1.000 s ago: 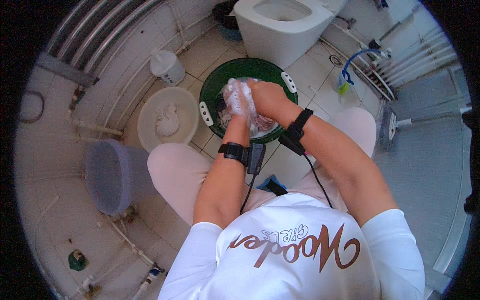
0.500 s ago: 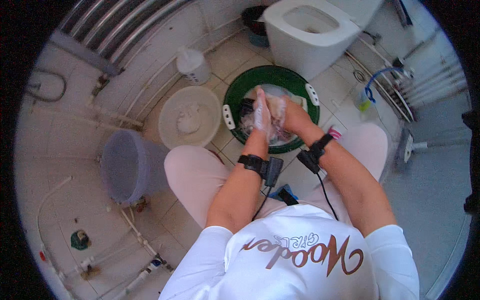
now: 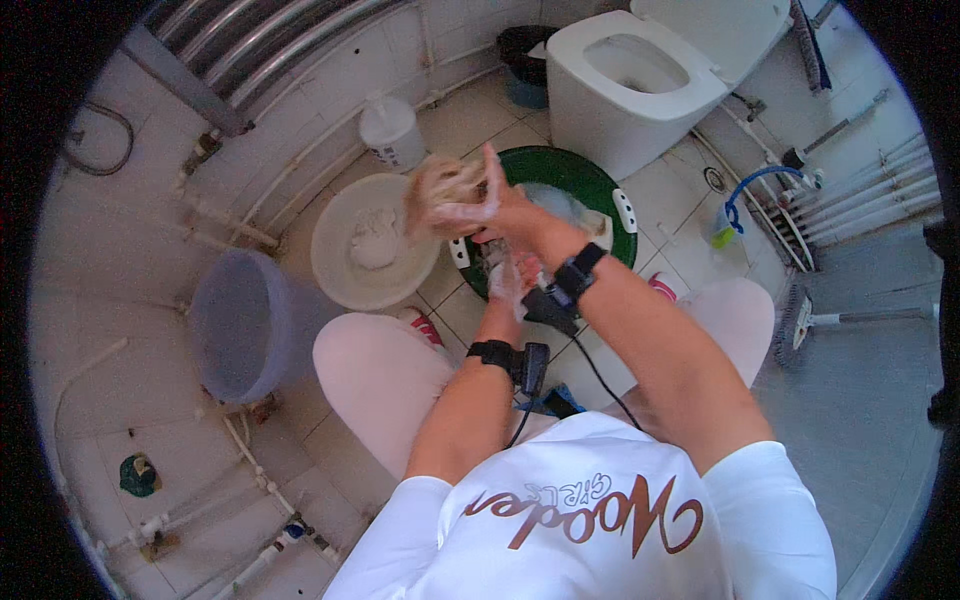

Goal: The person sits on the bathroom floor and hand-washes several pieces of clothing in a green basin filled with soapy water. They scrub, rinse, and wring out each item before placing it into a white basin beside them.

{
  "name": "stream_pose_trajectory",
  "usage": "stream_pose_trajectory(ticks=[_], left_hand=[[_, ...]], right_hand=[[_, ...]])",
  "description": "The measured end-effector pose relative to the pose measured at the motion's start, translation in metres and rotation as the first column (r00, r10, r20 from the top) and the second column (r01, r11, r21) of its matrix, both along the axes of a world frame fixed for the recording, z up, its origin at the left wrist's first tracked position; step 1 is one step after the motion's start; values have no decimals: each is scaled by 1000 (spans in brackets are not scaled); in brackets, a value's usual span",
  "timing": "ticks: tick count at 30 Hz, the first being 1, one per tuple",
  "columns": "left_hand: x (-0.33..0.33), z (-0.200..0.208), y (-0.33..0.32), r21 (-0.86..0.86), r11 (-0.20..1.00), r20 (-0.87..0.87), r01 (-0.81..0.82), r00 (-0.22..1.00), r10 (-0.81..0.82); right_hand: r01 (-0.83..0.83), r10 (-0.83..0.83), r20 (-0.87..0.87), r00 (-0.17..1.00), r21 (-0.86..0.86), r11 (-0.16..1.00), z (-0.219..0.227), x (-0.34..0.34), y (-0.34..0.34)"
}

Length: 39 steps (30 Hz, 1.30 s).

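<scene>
“Well, what do the hands hold?”

“The right hand (image 3: 510, 212) grips a tan, rumpled, wet-looking cloth (image 3: 438, 195), thumb and fingers spread around its near side. The left hand (image 3: 507, 282) is lower, with foam on it; I cannot tell whether it grips anything.”

“And where is this cloth?”

“In the air; seen from above, it overlaps the edges of the round green plastic tub (image 3: 560, 158) and the round white plastic basin (image 3: 345, 205).”

“How is it handled well?”

“In my judgement, one should gather it fully and move slowly, so that drips fall inside a vessel.”

“Please count.”

“One tan cloth; one green tub with two white handles (image 3: 625, 210); one basin with one pale bundle (image 3: 374, 246); one lilac plastic bucket (image 3: 235, 325); one white ceramic toilet (image 3: 612, 115). The mixed cloths in the tub (image 3: 598, 230) I cannot count.”
</scene>
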<state>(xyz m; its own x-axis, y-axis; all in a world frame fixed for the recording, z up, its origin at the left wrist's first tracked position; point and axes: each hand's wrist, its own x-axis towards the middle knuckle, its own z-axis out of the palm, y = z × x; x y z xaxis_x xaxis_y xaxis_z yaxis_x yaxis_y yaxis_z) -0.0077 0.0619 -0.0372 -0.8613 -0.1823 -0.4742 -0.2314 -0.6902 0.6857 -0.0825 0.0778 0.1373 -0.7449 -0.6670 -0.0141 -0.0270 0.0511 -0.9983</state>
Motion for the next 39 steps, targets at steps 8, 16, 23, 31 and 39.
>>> stream_pose_trajectory(ticks=[8, 16, 23, 31, 39], left_hand=[[9, 12, 0, 157, 971, 231, -183, 962, 144], [7, 11, 7, 122, 969, 332, -213, 929, 163], [6, 2, 12, 161, 973, 295, -167, 949, 114], [10, 6, 17, 100, 988, 336, -120, 938, 80], [9, -1, 22, 85, 994, 297, -68, 954, 40]], right_hand=[[376, -121, -471, 874, 497, 782, -116, 9, 77], [328, -226, -238, 945, 710, 623, -217, -18, 198], [168, -109, -423, 899, 103, 980, -265, -16, 159], [254, -195, -168, 966, 733, 630, -227, -13, 180], [212, 212, -376, 902, 813, 542, -230, -4, 163]])
